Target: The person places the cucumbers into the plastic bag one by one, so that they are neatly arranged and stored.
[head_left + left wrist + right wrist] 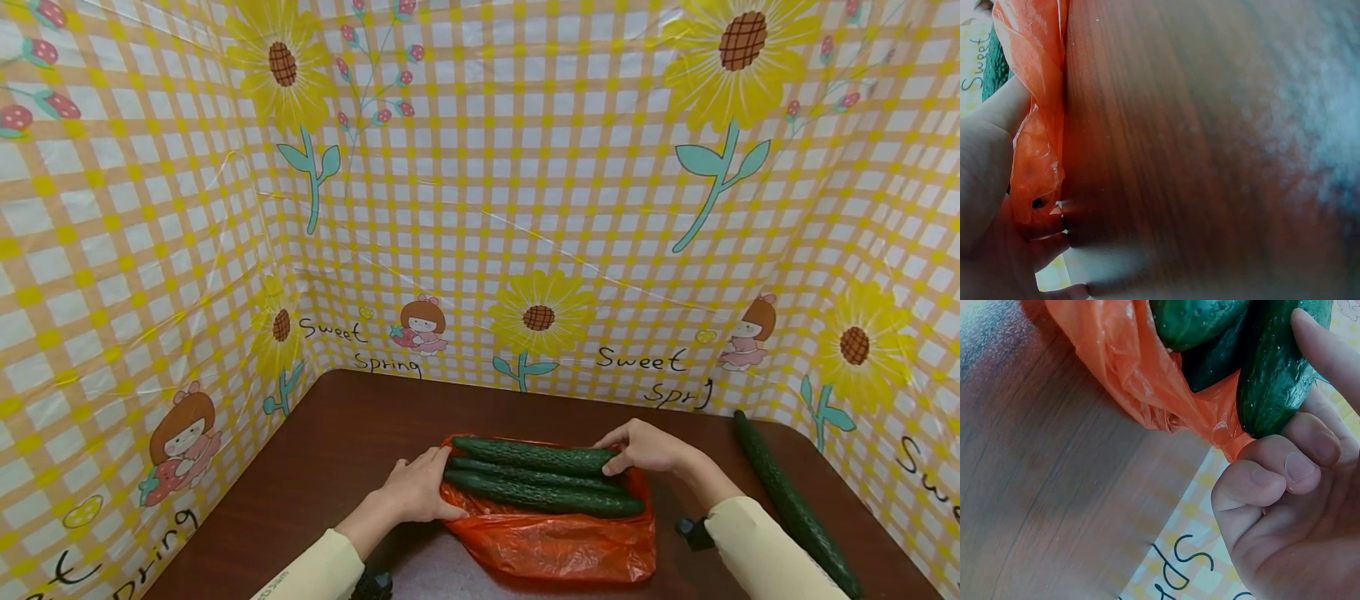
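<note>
Left hand (415, 490) rests at the left end of the cucumbers (543, 487), fingers pinching the edge of the orange bag (558, 542). Right hand (647, 447) grips the right tip of the rear cucumber, fingers curled round it. Three cucumbers lie side by side on the bag, between both hands, on the brown table (315, 475). A lone cucumber (791, 500) lies on the table right of the right hand, well apart from the bag. Sunflower-print cloth (525, 192) walls the table.
</note>
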The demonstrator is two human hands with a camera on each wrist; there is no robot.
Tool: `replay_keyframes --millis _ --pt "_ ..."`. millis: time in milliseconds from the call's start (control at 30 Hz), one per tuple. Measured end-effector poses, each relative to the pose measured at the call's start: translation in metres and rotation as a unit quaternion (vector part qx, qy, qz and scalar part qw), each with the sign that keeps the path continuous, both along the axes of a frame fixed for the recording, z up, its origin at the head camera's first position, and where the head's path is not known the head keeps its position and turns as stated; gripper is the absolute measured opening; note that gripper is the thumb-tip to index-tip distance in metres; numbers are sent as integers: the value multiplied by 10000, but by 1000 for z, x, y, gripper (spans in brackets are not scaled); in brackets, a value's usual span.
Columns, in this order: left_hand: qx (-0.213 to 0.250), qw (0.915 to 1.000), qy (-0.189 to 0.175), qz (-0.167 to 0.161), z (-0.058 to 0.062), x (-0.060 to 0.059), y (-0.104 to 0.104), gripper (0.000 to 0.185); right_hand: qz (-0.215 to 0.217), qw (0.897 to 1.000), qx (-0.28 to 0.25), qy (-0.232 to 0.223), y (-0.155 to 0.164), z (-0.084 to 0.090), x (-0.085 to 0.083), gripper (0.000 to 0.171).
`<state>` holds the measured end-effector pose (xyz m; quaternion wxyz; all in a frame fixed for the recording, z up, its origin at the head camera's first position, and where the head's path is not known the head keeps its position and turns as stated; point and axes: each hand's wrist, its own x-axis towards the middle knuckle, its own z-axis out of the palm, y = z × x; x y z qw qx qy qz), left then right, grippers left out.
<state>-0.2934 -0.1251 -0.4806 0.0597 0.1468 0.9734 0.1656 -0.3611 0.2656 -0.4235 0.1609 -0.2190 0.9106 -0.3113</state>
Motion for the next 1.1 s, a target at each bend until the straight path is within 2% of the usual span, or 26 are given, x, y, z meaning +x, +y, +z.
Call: replay_keyframes --millis 200,533,733,933,1100 --pt "26 10000 -70 3 0 1 1 107 -263 9996 -106 -43 3 2 5 40" --pt "-9 10000 13 -64 -5 -4 1 109 -498 9985 -205 68 8 4 15 39" --pt "-32 9999 -41 -107 -4 -6 0 108 -473 9981 -344 182 13 5 21 41" --pt "6 9999 -52 -133 -2 -6 0 108 -507 9968 -623 56 23 10 29 43" --pt "30 9999 -60 -129 -1 -6 1 106 -655 9960 -602 24 33 12 37 43"
